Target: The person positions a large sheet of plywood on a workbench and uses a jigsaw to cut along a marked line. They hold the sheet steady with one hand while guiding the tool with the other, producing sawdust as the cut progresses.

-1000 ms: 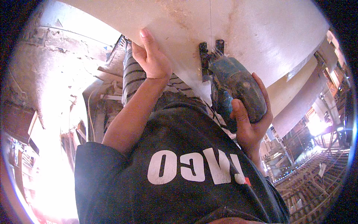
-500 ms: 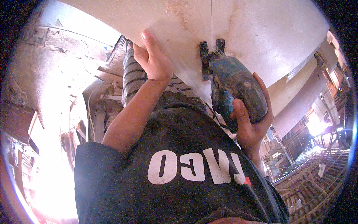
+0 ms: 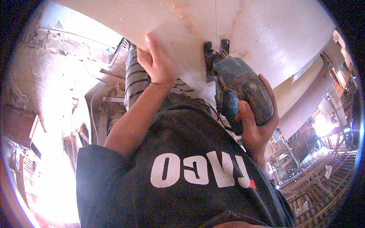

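Note:
A large pale board spreads across the top of the head view, with a thin dark line running across it away from me. My right hand is wrapped round the body of a dusty blue-and-black jigsaw, thumb on the near side. The saw's black base plate rests on the board at the near end of that line; its blade is hidden. My left hand grips the board's near edge, left of the saw. Its thumb lies on top and the fingers are mostly out of sight below.
Below the board's edge is my leg in striped cloth, close to the saw. More sheets lie under the board at right. A slatted wooden structure is at lower right. Wood scraps and a rough floor show at left.
My left hand has shifted very slightly toward my body along with its hold on the board. The jigsaw and my right hand look almost the same.

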The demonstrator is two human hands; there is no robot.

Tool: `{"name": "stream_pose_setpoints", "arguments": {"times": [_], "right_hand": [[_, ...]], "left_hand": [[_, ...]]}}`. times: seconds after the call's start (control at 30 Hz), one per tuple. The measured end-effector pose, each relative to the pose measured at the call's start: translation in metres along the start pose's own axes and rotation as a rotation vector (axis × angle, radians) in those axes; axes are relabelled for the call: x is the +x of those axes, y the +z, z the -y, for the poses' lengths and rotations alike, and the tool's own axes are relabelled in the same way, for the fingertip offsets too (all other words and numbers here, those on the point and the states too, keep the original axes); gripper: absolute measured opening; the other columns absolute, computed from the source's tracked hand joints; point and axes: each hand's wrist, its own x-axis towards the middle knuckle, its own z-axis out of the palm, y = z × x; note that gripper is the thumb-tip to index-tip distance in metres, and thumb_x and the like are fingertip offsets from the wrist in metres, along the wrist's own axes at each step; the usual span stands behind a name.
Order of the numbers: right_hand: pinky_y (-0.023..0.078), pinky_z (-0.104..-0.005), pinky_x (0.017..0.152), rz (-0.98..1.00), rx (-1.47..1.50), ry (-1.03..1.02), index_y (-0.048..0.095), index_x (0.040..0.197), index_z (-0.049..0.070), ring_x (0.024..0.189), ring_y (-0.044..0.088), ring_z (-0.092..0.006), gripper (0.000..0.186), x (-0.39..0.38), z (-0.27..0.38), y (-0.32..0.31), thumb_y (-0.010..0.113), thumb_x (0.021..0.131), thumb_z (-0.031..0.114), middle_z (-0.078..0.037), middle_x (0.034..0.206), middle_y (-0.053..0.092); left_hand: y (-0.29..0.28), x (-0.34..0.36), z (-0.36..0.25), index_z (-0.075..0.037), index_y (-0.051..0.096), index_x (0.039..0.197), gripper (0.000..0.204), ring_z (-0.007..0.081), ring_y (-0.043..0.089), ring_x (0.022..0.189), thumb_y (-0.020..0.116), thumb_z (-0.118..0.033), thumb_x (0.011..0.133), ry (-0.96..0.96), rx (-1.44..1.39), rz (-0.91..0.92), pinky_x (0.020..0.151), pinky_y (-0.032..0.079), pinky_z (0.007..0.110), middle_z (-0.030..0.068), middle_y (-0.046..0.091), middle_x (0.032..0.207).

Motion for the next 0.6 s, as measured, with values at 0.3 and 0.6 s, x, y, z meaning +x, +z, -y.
{"name": "stream_pose_setpoints", "arguments": {"times": [0.3,0.6], "right_hand": [[0.049,-0.0217,0.061,-0.034,0.095,0.047,0.050,0.152,-0.002,0.068,0.060,-0.0086,0.067,0.0022,0.0082,0.0066,0.077,0.093,0.010,-0.009,0.111,0.073],[0.048,-0.0218,0.061,-0.031,0.013,0.008,0.050,0.153,-0.002,0.067,0.060,-0.0084,0.067,0.0043,0.0068,0.0041,0.078,0.093,0.013,-0.008,0.107,0.073]], "left_hand": [[-0.0020,-0.0012,-0.0004,-0.002,0.060,0.125,0.047,0.0206,0.066,0.094,0.060,-0.046,0.108,-0.040,0.016,0.015,0.078,0.056,0.038,0.0089,0.067,0.109],[-0.0056,-0.0018,-0.0037,0.000,0.055,0.135,0.054,0.0240,0.066,0.104,0.060,-0.046,0.108,-0.087,0.022,0.044,0.086,0.057,0.040,0.0127,0.066,0.119]]}}
